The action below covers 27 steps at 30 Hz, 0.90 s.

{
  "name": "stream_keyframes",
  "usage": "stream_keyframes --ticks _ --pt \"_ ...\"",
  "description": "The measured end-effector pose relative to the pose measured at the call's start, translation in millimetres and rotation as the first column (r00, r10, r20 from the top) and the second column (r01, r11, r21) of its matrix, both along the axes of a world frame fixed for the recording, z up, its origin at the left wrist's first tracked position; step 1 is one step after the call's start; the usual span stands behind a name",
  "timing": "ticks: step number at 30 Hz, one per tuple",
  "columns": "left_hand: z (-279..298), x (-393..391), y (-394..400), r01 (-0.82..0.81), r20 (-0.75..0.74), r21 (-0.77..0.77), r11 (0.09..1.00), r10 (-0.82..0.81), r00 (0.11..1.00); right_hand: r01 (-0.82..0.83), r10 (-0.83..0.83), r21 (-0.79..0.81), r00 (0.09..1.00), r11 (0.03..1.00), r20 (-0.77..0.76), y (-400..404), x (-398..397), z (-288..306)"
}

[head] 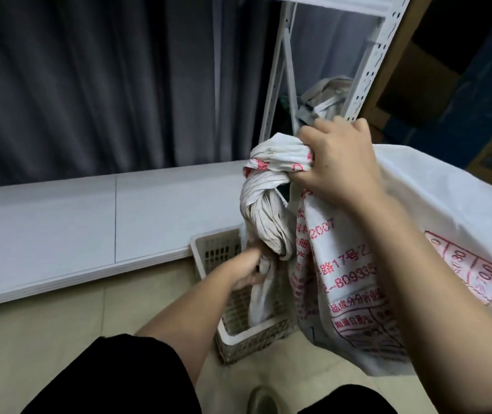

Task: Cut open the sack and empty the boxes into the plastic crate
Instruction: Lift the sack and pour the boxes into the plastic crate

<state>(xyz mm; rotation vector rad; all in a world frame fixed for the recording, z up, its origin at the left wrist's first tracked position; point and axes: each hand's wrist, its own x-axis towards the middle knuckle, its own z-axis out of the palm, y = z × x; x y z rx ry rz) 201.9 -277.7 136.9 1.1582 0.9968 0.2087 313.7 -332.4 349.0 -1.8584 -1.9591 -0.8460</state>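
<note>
A white woven sack with red print hangs lifted over a pale plastic crate on the floor. Its neck is twisted into a thick knot. My right hand is closed on the bunched cloth at the top of the knot. My left hand grips the twisted tail of cloth below the knot, just above the crate's opening. The sack's contents are hidden, and no boxes show. Much of the crate is covered by the sack and my left arm.
A low white ledge runs along the dark curtain behind the crate. A white metal shelf frame stands at the back right with a bundled bag behind it. Cardboard boxes are stacked at right. A shoe shows on the tiled floor.
</note>
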Motion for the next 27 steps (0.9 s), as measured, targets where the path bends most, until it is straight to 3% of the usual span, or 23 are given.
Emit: stream_keyframes --ticks 2,5,8,10,12,14,16,18,21,22,24,25,26,27 --pt "-20 0 8 0.238 -0.203 0.109 0.965 -0.213 0.956 0.006 0.001 -0.098 0.997 0.995 0.074 15 -3 -16" --pt "-50 -13 27 0.438 -0.489 0.239 0.867 -0.283 0.825 0.044 -0.012 -0.259 0.992 0.965 0.124 33 -7 -45" --pt "-10 -43 29 0.232 -0.464 0.315 0.92 -0.064 0.884 0.062 -0.017 -0.335 0.991 0.94 0.136 46 -10 -63" --pt "15 -58 35 0.151 -0.406 0.539 0.829 0.099 0.909 0.062 -0.017 -0.352 0.992 0.934 0.128 55 -17 -65" --pt "31 -59 41 0.091 -0.228 0.704 0.704 0.104 0.968 0.067 -0.024 -0.367 0.992 0.928 0.121 64 -26 -65" --pt "47 -56 43 0.002 -0.079 0.749 0.662 0.086 0.993 0.098 -0.05 -0.38 0.99 0.92 0.135 69 -33 -68" --pt "61 -56 44 0.001 -0.074 0.844 0.537 0.114 0.991 0.103 -0.064 -0.362 0.991 0.926 0.118 71 -38 -72" --pt "69 -56 45 0.08 -0.169 0.893 0.442 0.166 0.972 0.079 -0.076 -0.376 0.997 0.923 0.023 67 -39 -76" --pt "59 -51 50 0.026 -0.169 0.863 0.505 0.24 0.956 -0.026 -0.058 -0.448 0.983 0.893 -0.172 44 -37 -68" --pt "57 -49 50 -0.039 -0.115 0.848 0.529 0.255 0.96 -0.066 -0.026 -0.366 0.97 0.928 -0.24 31 -32 -64" --pt "50 -49 50 -0.169 0.001 0.798 0.578 0.28 0.96 0.01 0.006 0.045 0.936 0.999 -0.351 0 -14 -59" --pt "49 -51 51 -0.215 0.043 0.772 0.598 0.287 0.957 0.162 -0.035 0.258 0.899 0.953 -0.436 -17 0 -60" --pt "47 -54 51 -0.247 0.075 0.742 0.623 0.29 0.954 0.347 -0.088 0.371 0.821 0.862 -0.564 -31 19 -62" --pt "46 -58 51 -0.271 0.099 0.711 0.648 0.29 0.952 0.524 -0.144 0.344 0.684 0.779 -0.715 -41 41 -65"
